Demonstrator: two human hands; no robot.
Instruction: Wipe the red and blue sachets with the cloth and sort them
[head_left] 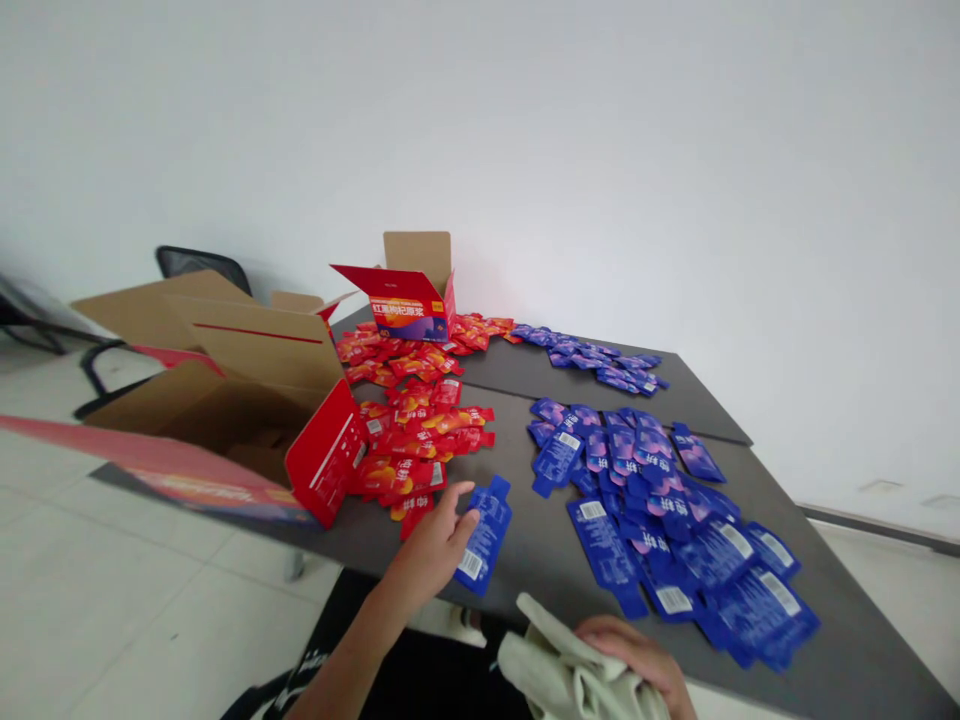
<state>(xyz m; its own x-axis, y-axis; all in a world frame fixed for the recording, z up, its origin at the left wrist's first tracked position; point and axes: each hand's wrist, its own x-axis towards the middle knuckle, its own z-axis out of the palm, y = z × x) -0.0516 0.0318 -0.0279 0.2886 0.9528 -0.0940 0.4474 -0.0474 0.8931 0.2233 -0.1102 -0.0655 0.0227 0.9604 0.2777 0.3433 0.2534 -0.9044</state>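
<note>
My left hand (435, 540) pinches a flat blue pouch (486, 538) with a narrow spout end and a white barcode label. The pouch is tilted over the table's front edge. At the bottom, my right hand (637, 652) is closed on a bunched pale green cloth (559, 665); part of its fingers is hidden by the folds. To the right of the left hand spreads a heap of blue pouches (660, 500). Red pouches (409, 430) lie just beyond that hand, the nearest one close to its knuckles.
An open carton (330, 455) with raised flaps stands at the table's left front. Farther back is another open red box (409, 318) among red pouches. More blue pouches (592, 358) lie on the far part of the dark table (517, 400). A black chair (202, 265) stands behind, left.
</note>
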